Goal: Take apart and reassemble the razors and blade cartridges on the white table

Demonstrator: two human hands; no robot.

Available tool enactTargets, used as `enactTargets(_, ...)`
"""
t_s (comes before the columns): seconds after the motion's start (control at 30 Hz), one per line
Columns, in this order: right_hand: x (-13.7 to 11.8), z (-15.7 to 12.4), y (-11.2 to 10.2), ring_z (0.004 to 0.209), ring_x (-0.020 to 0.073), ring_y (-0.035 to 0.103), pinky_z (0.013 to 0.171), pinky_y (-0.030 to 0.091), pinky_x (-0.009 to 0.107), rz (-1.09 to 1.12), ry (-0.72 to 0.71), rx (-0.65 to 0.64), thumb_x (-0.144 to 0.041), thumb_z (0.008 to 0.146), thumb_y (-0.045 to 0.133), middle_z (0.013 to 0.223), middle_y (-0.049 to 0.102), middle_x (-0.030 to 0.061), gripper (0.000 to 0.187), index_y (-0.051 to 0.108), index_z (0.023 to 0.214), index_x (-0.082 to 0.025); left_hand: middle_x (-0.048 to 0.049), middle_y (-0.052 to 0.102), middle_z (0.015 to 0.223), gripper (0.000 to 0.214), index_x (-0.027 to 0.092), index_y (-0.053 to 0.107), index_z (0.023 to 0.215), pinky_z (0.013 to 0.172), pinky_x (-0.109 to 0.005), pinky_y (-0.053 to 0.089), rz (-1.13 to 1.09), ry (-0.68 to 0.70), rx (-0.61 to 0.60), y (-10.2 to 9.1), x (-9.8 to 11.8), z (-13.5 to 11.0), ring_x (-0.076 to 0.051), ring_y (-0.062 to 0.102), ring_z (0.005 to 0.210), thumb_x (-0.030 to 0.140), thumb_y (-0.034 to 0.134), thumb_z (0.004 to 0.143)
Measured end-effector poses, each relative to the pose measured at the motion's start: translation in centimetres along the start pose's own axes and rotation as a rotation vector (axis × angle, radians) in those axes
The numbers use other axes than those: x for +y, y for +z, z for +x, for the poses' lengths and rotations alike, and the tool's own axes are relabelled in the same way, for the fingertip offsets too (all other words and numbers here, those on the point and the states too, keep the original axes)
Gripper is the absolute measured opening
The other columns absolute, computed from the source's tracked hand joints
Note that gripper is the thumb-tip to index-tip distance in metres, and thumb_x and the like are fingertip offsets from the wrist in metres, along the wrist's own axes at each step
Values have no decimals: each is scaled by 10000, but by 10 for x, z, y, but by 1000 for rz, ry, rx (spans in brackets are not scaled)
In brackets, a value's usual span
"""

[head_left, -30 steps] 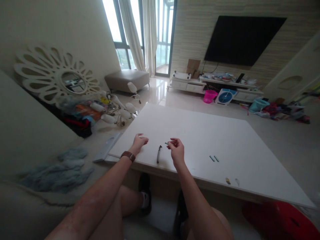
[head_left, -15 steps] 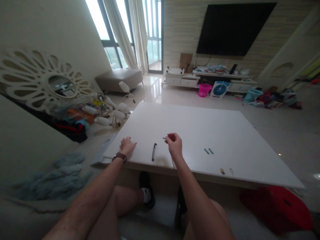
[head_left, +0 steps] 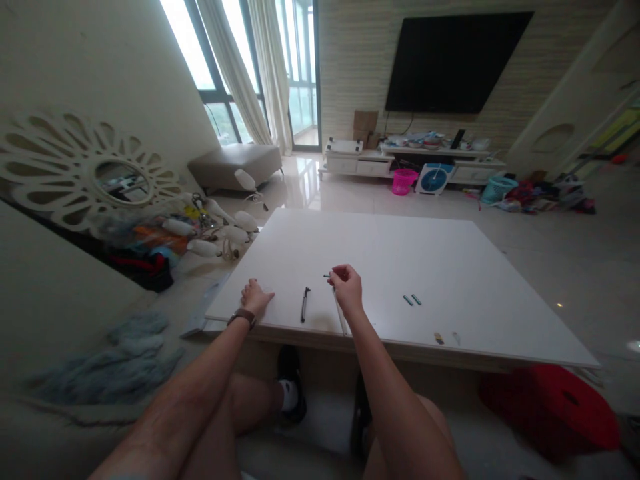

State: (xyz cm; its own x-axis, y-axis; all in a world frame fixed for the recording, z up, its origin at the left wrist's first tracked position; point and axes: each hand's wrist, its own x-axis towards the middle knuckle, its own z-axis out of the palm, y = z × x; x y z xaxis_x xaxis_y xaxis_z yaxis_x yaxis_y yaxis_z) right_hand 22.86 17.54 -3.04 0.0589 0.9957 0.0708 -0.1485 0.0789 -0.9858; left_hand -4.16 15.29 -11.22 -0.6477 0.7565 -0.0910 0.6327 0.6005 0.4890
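My right hand [head_left: 347, 287] pinches a small dark green strip [head_left: 327, 275] between thumb and fingertips, just above the white tabletop [head_left: 380, 247]. On the table's left part rests my left hand [head_left: 256, 297], its thumb spread away from the fingers; a faint, clear-looking patch beside it is too indistinct to name. Between the hands lies a slim black and silver tool [head_left: 305, 305] with a small angled head, much like a razor. Two more green strips [head_left: 412, 300] lie side by side to the right. Closer to the front edge are a small brown and gold piece [head_left: 439, 339] and a pale, small item [head_left: 456, 338].
A red stool-like object [head_left: 555, 413] stands by the table's front right corner. A lamp with several white shades [head_left: 240, 233] is at the left edge. Beyond are a grey bench [head_left: 235, 167], a pink basket [head_left: 403, 181] and a blue and white fan [head_left: 434, 179].
The view has shifted slightly, so the table's items appear a little further left. My right hand still holds the green strip; my left hand's thumb looks a bit more spread.
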Motion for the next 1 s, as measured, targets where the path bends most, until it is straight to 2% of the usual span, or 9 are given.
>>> enactTargets(0.1, 4, 2, 0, 651, 145, 631, 624, 552, 288, -49, 1, -31, -310, 722, 636, 753, 617, 3, 166, 614, 813, -173, -283, 404, 1418, 763, 111, 442, 1291, 1051, -561, 318, -311, 43, -55, -12, 25, -12, -442, 329, 1372, 312, 776, 635)
enactTargets(0.13, 5, 2, 1, 645, 146, 637, 623, 548, 289, -72, 4, -46, -296, 722, 627, 767, 624, 5, 155, 615, 818, -175, -253, 461, 1383, 669, 126, 489, 1250, 1031, -531, 357, -374, 87, -113, -15, 37, -17, -409, 391, 1339, 348, 744, 673)
enactTargets(0.23, 6, 2, 4, 636, 152, 656, 623, 537, 292, -153, -9, -78, -260, 723, 609, 808, 645, 13, 137, 615, 835, -180, -158, 671, 1098, 361, 148, 644, 1022, 887, -403, 482, -500, 192, -321, -24, 74, -35, -272, 642, 1019, 435, 600, 808)
enactTargets(0.3, 5, 1, 6, 645, 160, 660, 625, 532, 294, -193, -37, -83, -262, 731, 608, 804, 647, 15, 126, 611, 829, -183, -115, 711, 1003, 385, 171, 678, 1000, 806, -351, 508, -599, 250, -461, -27, 96, -51, -208, 678, 863, 498, 545, 846)
enactTargets(0.4, 5, 1, 8, 662, 168, 651, 629, 528, 297, -231, -74, -92, -284, 743, 612, 786, 648, 16, 119, 607, 816, -189, -115, 725, 936, 375, 140, 693, 945, 762, -324, 493, -929, 267, -662, -31, 120, -75, -168, 666, 752, 467, 694, 761)
enactTargets(0.57, 7, -2, 5, 688, 174, 648, 663, 528, 298, -228, -108, -104, -294, 748, 614, 759, 653, 12, 115, 602, 807, -195, -82, 727, 787, 303, 124, 729, 856, 742, -307, 472, -1108, 247, -589, -26, 135, -96, -156, 640, 726, 291, 815, 619)
enactTargets(0.73, 9, 0, -6, 727, 178, 656, 680, 519, 291, -298, -81, -83, -306, 758, 619, 808, 673, 15, 168, 606, 884, -196, -83, 729, 783, 234, 129, 738, 847, 792, -321, 490, -1191, 160, -531, -20, 138, -94, -157, 646, 760, 197, 792, 629)
enactTargets(0.87, 21, 6, -20, 793, 149, 647, 733, 490, 259, -748, -31, -196, -268, 843, 524, 917, 683, 30, 147, 601, 941, -190, -95, 725, 807, 194, 119, 704, 849, 899, -377, 510, -1332, 28, -574, -23, 142, -86, -170, 680, 814, 133, 773, 669)
enactTargets(1.0, 42, 0, -31, 885, 188, 630, 782, 450, 280, -1135, 70, -368, -185, 796, 577, 985, 667, 76, 144, 620, 932, -175, -114, 724, 792, 142, 101, 667, 867, 934, -411, 524, -1392, -37, -636, -28, 142, -78, -189, 706, 831, 69, 701, 732)
